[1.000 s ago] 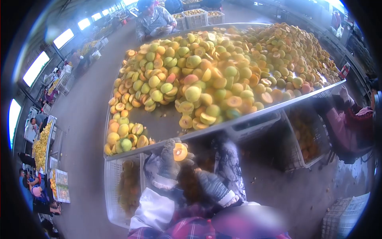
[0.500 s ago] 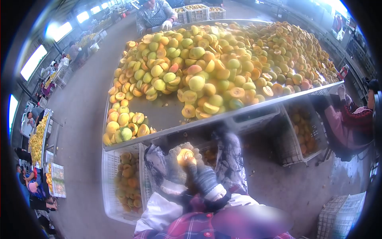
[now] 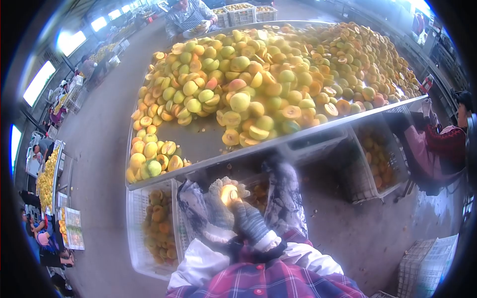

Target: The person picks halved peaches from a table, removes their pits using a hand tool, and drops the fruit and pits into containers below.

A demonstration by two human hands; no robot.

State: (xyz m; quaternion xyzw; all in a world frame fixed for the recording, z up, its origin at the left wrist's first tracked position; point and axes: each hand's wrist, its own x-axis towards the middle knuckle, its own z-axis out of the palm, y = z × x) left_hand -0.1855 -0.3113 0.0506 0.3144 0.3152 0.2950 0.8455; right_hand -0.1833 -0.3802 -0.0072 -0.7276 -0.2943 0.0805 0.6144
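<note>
My left hand, in a pale knitted glove, is closed around a cut yellow peach in front of my lap. The peach's bright cut face points up, with a darker middle. My right hand, in a grey glove, comes from the right and touches the peach with its fingers drawn together. Whatever its fingers hold, if anything, is hidden. Ahead of both hands stands a metal table heaped with peach halves.
Below the table's near edge, a white crate of peaches stands left of my legs; another peach crate is at right. A person sits at far right, and a co-worker stands behind the table. Stacked crates are lower right.
The view has shifted slightly, moving the table a little left and up. Both hands remain together at the peach, its cut face now turned a little. The far co-worker's hands have moved closer together.
</note>
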